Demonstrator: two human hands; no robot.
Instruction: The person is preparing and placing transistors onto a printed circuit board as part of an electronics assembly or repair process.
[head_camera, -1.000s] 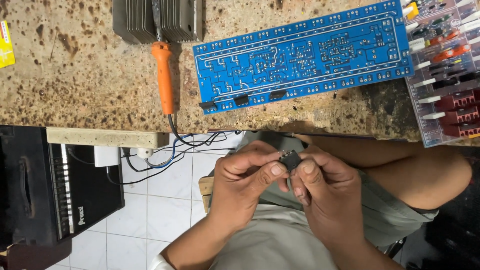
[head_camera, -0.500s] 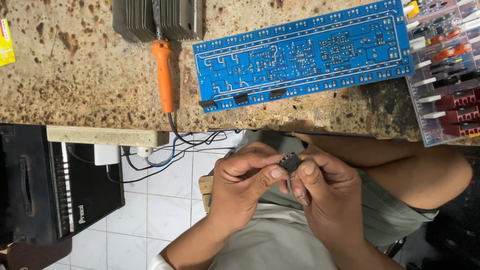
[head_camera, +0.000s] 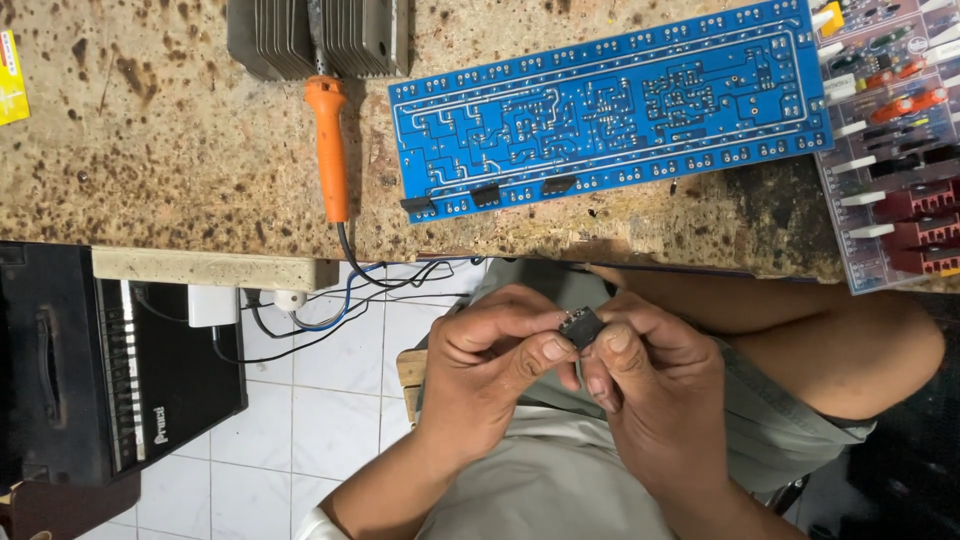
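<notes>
Holding steady is the fairest word for the last second: both hands sit in the same place below the counter's edge as in the two earlier views, with the small black component (head_camera: 581, 327) pinched between them just as before, so almost nothing has changed and the work on that part looks to be fine finger work, not a move anywhere. The left hand (head_camera: 487, 365) is curled, its thumb and forefinger pressed against the near side of the component; the right hand (head_camera: 655, 385) is likewise curled, its thumb and first fingers closed on the other side, so the two hands meet at the part and neither is spread. Whether the part's legs are being bent cannot be told, as the fingers hide them. Under the hands lies the person's lap in a pale green shirt. Beyond the hands, up on the speckled counter (head_camera: 180, 150), lies a long blue circuit board (head_camera: 610, 105) with a few black parts along its near edge. Off to the left of the board rests an orange-handled soldering iron (head_camera: 328, 150), its tip toward a grey finned heat sink (head_camera: 320, 35). Farther right of the hands stands a clear parts box (head_camera: 890, 140). Down left, a black amplifier case (head_camera: 110, 370) sits on the white tiled floor (head_camera: 330, 420).
</notes>
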